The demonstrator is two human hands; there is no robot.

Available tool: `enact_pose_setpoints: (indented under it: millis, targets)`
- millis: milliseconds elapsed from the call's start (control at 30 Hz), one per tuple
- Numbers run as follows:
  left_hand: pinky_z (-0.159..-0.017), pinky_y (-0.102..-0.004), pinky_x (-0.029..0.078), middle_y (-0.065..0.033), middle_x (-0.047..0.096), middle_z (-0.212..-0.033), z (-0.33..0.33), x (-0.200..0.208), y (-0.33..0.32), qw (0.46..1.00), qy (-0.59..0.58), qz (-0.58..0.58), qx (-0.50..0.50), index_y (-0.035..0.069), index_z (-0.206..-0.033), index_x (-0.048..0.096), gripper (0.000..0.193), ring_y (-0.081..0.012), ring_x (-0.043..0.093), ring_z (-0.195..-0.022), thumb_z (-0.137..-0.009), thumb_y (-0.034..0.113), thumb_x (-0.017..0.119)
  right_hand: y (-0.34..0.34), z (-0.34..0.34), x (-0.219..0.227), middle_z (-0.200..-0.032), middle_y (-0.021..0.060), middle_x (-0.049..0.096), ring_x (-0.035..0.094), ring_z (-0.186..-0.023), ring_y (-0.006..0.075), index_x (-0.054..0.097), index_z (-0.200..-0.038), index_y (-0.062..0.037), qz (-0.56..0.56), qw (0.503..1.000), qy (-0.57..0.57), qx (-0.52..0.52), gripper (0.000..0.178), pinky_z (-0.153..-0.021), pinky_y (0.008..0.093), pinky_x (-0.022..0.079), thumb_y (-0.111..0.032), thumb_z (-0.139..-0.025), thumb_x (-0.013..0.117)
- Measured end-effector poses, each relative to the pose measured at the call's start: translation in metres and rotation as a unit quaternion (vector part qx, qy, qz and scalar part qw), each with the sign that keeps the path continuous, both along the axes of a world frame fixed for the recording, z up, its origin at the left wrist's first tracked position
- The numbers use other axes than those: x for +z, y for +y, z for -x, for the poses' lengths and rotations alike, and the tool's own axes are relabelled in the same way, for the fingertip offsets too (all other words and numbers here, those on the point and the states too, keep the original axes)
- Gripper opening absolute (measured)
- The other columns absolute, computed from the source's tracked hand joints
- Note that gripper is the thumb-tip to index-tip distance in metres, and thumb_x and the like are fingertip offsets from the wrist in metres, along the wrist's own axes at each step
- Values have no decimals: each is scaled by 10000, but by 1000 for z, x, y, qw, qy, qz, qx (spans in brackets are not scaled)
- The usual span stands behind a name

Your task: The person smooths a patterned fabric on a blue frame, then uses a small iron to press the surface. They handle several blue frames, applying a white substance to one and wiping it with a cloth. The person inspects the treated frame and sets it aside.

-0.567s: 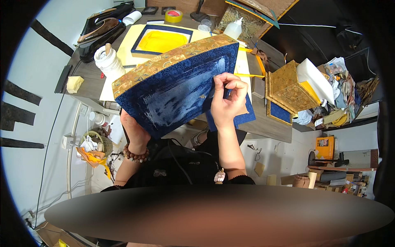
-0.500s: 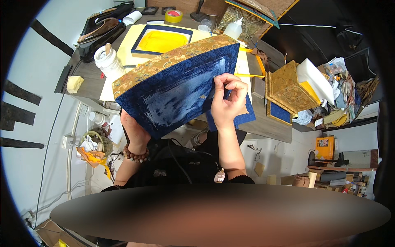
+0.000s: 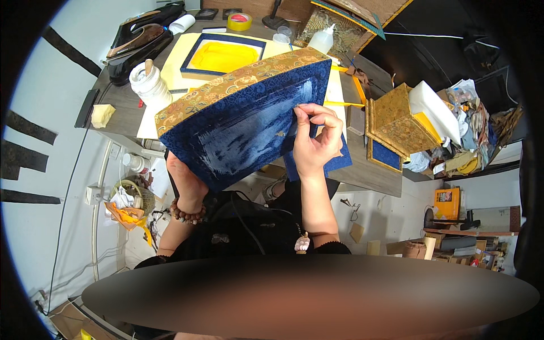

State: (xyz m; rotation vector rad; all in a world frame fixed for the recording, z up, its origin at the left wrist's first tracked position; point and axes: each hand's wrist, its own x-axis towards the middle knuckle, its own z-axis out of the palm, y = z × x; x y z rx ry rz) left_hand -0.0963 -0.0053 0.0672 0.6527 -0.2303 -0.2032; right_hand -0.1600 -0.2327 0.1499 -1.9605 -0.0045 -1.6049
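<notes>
A flat fabric-covered box (image 3: pixel 243 136) is held tilted in front of me, above the table's near edge. Gold floral brocade covers its long side; its broad face is blue patterned cloth with a sunken middle smeared whitish. My left hand (image 3: pixel 188 180) grips the box from below at its lower left, fingers hidden behind it. Over the right part of the blue face, my right hand (image 3: pixel 317 133) is closed, thumb and index fingertip pinched together close to the surface. Anything between those fingertips is too small to make out. Blue cloth (image 3: pixel 340 161) shows behind my right wrist.
On the table (image 3: pixel 127 116) are a blue-edged tray (image 3: pixel 265 46) with a yellow inside, a white jar (image 3: pixel 148 85), an iron (image 3: pixel 139 51), yellow tape (image 3: pixel 239 22) and a squeeze bottle (image 3: pixel 322 41). A gold brocade box (image 3: pixel 399 116) stands at the right, beside piled cloth scraps (image 3: pixel 473 127).
The box has tilted very slightly in my left hand. My right hand keeps its pinch at nearly the same spot.
</notes>
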Motion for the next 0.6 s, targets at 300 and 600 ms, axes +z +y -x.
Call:
enact_pose_setpoints:
  millis: [300, 600]
  targets:
    - [-1033, -411, 535, -135, 605, -1386, 2, 1, 1, 1000, -9, 8, 2, -30, -1437, 458, 893, -247, 630, -1224, -870, 595, 750, 3, 4, 8, -879, 128, 762, 720, -799, 246, 523, -829, -52, 97, 993, -14, -59, 331, -748, 316, 573, 114, -794, 807]
    - [-1037, -416, 534, -142, 591, -1399, 2, 0, 1, 1000, -16, 12, 1, -26, -1446, 444, 898, -251, 621, -1237, -880, 608, 733, 1, 6, 8, -923, 140, 770, 726, -802, 278, 572, -805, -21, 143, 988, -28, -45, 292, -720, 331, 587, 118, -755, 824]
